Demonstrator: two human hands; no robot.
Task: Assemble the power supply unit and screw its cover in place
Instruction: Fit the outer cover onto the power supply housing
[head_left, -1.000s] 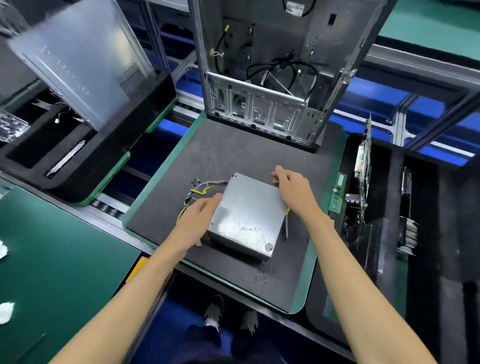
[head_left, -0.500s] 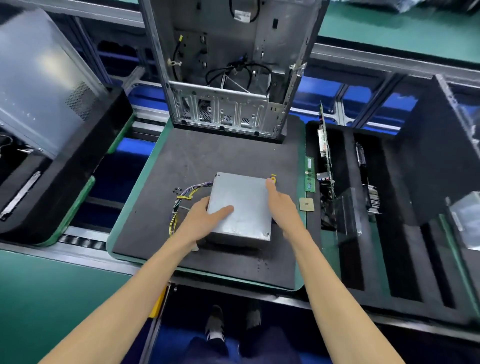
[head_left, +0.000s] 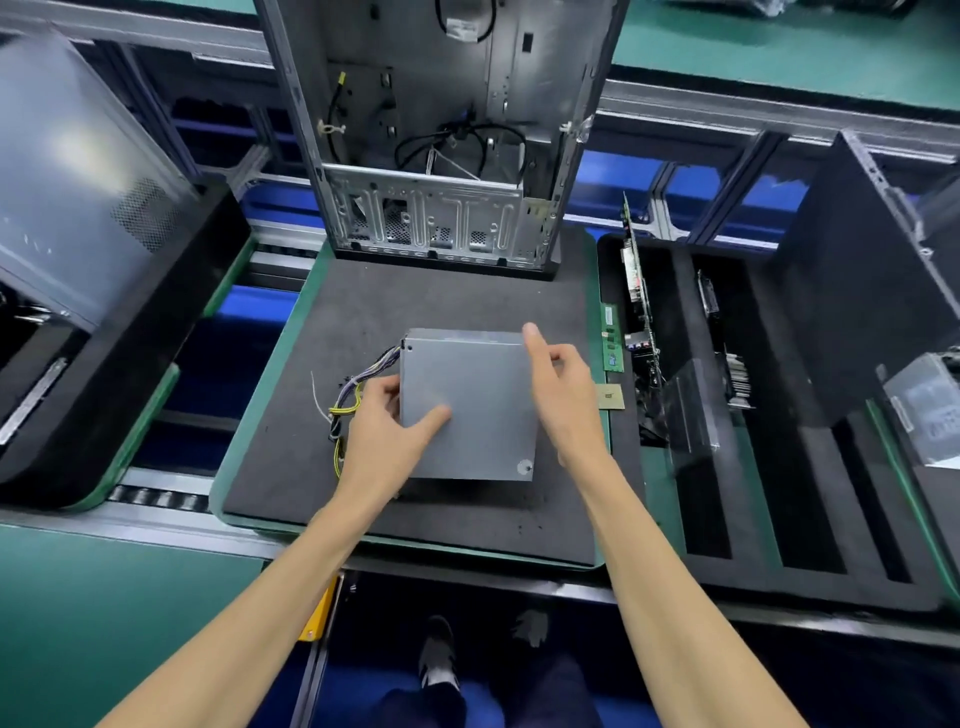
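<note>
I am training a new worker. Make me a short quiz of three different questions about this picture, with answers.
1. True or false: the grey metal power supply box lies on the black foam mat.
2. Which hand has its thumb on top of the box: A left hand, B right hand?
3. Fill in: the yellow and purple wire bundle leaves the box on its ___ side.

Key: 1 true. 2 A. 3 left.

The grey metal power supply box (head_left: 470, 405) lay on the dark foam mat (head_left: 363, 317), its bundle of thin wires (head_left: 358, 389) at its left. Behind it stood the open metal computer case (head_left: 441, 130). The black slotted foam tray (head_left: 779, 493) lay to the right.
</note>
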